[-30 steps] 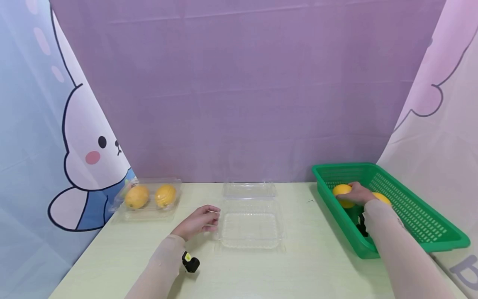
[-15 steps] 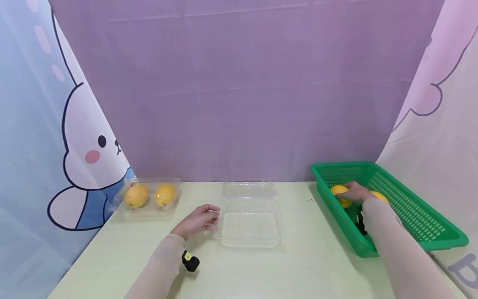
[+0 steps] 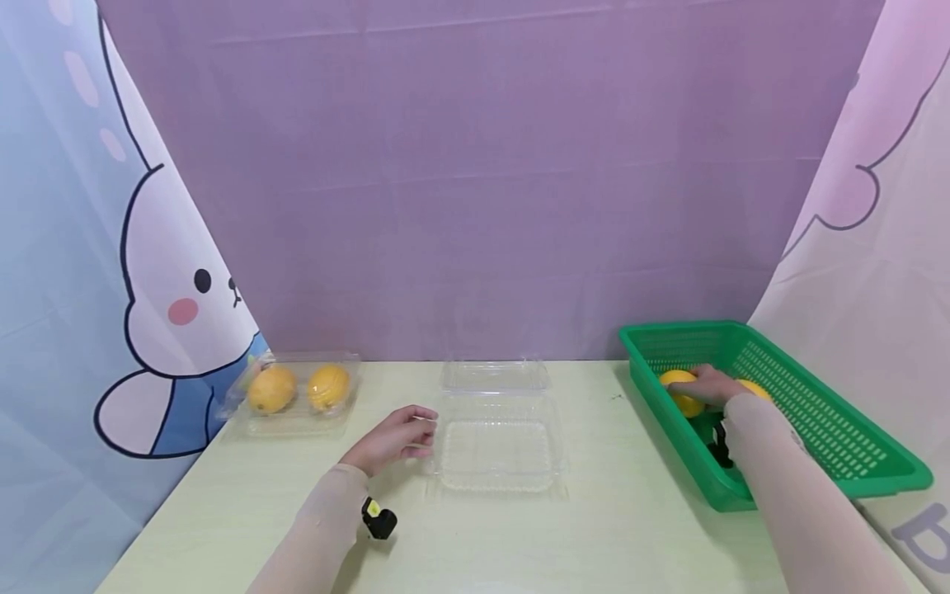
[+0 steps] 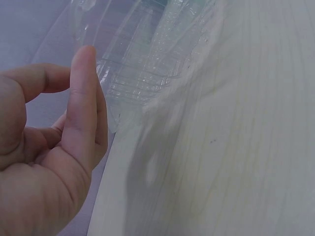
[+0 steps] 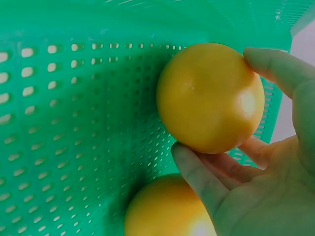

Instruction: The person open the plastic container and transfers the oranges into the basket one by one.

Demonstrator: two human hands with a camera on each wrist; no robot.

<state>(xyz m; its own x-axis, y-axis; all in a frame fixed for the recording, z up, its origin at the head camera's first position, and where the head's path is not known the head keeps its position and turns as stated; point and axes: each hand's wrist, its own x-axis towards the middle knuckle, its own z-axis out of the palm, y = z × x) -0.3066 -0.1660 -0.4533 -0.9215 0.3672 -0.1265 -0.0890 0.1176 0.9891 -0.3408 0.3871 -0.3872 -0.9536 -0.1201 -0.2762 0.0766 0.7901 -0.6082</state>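
Yellow round fruit (image 5: 209,98) is inside the green basket (image 3: 839,421), close to the left wall of it, and the right hand (image 3: 714,385) pinches this fruit: the thumb lies on 1 side, the fingertips press on the other side. Whether the fruit touches the bottom of the basket, I cannot tell. Another yellow fruit (image 5: 167,209) lies in the same basket, just beside the held fruit, and in the head view the right hand hides a part of it.

To the left of the basket, well apart from it, an open clear container (image 3: 497,454) rests on the pale table (image 3: 594,536), with its lid (image 3: 495,377) folded back on the far side. On that container's left edge is the left hand (image 3: 391,441), farther from the basket. Its fingers are loosely bent and grasp nothing; if the fingertips touch the plastic, I cannot tell. Farthest left of the basket is another clear container (image 3: 293,425), which contains 2 yellow fruits (image 3: 328,388). Behind the basket hangs a purple cloth (image 3: 490,181)
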